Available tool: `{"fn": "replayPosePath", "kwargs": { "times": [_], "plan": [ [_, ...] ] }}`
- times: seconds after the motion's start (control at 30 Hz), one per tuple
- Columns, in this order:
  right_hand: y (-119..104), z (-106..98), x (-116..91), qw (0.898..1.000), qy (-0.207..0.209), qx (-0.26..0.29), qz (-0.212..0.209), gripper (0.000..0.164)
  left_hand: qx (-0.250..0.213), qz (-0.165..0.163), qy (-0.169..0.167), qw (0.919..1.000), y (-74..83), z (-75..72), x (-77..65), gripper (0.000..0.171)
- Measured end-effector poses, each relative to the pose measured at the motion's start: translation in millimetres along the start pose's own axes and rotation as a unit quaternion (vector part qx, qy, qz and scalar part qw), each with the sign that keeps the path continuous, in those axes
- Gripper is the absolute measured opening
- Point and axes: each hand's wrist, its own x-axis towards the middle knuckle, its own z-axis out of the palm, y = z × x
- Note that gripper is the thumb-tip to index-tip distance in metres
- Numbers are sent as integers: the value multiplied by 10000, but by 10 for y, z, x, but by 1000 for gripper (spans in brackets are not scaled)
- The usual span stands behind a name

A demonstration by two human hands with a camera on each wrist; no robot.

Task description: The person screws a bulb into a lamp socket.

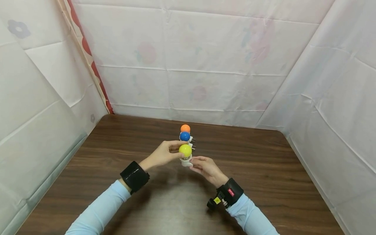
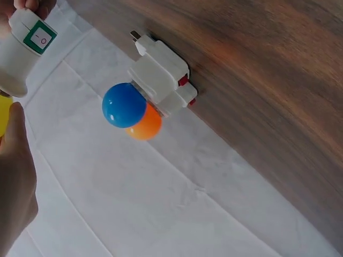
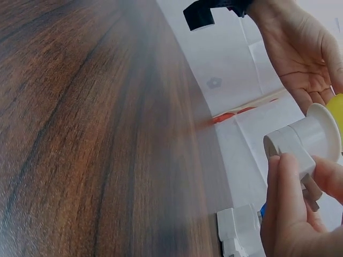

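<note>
Over the table my left hand (image 1: 163, 155) grips a round yellow light bulb (image 1: 185, 150) between thumb and fingers. The bulb points up, its metal base at the mouth of a white plug-in lamp socket (image 1: 186, 162). My right hand (image 1: 208, 169) pinches that socket from the right, by its plug end. In the left wrist view, the socket (image 2: 16, 60) shows a rocker switch (image 2: 42, 38) framed in green. The right wrist view has the right hand's fingers (image 3: 288, 184) on the socket body, with the yellow bulb (image 3: 336, 111) partly cut off by the frame edge.
Beyond the hands, a blue bulb (image 1: 184, 136) and an orange bulb (image 1: 185, 128) stand in white sockets (image 2: 161, 69) on the dark wooden table (image 1: 252, 156), plug prongs pointing right. White patterned sheets (image 1: 205, 58) hang behind and at both sides.
</note>
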Motion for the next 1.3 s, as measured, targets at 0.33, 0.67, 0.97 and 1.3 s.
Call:
{"fn": "replayPosePath", "kwargs": {
  "times": [0.33, 0.67, 0.97, 1.3],
  "plan": [
    [8, 7, -20, 10000, -20, -30, -10, 46, -304, -88, -35, 9995, -12, 1, 3, 53],
    [19, 11, -1, 9999, 84, 126, -32, 46, 934, -278, 1695, 9807, 115, 244, -96, 60],
    [21, 19, 3, 9998, 85, 171, -83, 46, 1013, -150, 1909, 9762, 144, 320, -109, 53],
    [7, 10, -42, 9999, -57, 123, -91, 41, 573, -156, 1343, 9892, 309, 269, -137, 50]
  ]
}}
